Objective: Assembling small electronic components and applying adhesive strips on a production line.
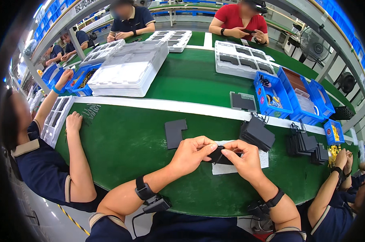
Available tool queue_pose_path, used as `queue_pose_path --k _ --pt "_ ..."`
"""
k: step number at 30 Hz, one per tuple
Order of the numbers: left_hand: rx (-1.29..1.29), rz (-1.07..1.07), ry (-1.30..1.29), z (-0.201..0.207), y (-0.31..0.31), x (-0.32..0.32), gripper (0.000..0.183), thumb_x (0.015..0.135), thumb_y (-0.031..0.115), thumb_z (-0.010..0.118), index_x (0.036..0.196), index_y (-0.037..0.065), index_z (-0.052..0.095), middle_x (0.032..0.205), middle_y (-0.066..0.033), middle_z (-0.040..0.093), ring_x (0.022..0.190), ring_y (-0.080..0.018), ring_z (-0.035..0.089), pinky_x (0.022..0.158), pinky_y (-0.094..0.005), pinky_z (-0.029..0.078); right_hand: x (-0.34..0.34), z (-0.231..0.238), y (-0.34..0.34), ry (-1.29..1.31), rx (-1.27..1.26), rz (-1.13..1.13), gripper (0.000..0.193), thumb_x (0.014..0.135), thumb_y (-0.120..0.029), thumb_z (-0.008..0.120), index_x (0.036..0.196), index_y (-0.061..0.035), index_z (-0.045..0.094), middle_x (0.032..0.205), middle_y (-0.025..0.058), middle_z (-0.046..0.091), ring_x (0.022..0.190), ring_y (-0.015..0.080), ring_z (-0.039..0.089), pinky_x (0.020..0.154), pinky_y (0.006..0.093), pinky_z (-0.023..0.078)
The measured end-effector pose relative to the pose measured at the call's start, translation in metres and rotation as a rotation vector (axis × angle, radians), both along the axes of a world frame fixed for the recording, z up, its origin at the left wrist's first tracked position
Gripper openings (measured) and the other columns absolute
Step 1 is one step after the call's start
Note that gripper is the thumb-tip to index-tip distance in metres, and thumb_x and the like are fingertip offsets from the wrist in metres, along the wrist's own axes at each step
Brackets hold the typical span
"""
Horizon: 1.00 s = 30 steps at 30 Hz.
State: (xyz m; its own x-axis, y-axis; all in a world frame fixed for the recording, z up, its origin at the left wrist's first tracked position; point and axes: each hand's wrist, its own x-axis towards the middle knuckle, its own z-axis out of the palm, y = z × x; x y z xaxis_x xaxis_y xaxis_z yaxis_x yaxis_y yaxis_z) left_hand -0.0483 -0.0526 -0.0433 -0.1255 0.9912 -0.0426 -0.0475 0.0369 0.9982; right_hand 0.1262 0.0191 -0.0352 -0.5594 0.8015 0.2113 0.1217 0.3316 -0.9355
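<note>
Near the middle of the green table, my left hand and my right hand pinch a small flat black plastic part between thumbs and fingers. They hold it over a whitish sheet lying on the table. My fingers hide part of the piece, so its full shape cannot be made out. Just beyond my left hand lies a flat black notched panel. A stack of similar black panels with thin black leads rests beyond my right hand, by the sheet's far right corner.
More black parts are stacked at the right, near a co-worker's hands and yellow pieces. Blue bins stand at the back right. Stacked white trays stand at the back left. A co-worker's arm rests on the table's left side.
</note>
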Motion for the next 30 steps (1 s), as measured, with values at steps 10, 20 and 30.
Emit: queue_pose_path --k 10,20,30 --pt "-0.066 -0.063 -0.083 0.0 0.0 -0.002 0.022 0.09 0.02 0.06 0.101 0.0 0.063 0.094 -0.0043 0.064 0.086 -0.0087 0.06 0.071 -0.0262 0.055 0.001 0.002 0.001 -0.022 -0.044 0.0 0.011 0.078 -0.007 0.07 0.085 0.0003 0.067 0.077 0.0056 0.067 0.07 0.0103 0.06 0.068 0.0265 0.049" --pt "0.329 0.084 0.626 0.005 -0.002 -0.003 0.024 0.078 0.02 0.071 0.098 0.006 0.067 0.082 -0.0087 0.067 0.069 -0.0159 0.064 0.057 -0.0274 0.049 0.003 -0.003 0.004 -0.016 -0.071 -0.014 0.01 0.076 -0.005 0.071 0.082 0.0004 0.065 0.075 0.0018 0.065 0.067 0.0055 0.056 0.063 0.0212 0.046" --pt "0.394 0.129 0.82 0.005 -0.004 -0.005 0.026 0.076 0.028 0.072 0.095 0.009 0.068 0.076 -0.0065 0.065 0.068 -0.0208 0.062 0.058 -0.0321 0.049 0.001 -0.003 0.003 0.05 -0.148 -0.022 0.007 0.077 -0.002 0.07 0.079 -0.0003 0.064 0.073 -0.0014 0.062 0.064 0.002 0.052 0.058 0.018 0.042"
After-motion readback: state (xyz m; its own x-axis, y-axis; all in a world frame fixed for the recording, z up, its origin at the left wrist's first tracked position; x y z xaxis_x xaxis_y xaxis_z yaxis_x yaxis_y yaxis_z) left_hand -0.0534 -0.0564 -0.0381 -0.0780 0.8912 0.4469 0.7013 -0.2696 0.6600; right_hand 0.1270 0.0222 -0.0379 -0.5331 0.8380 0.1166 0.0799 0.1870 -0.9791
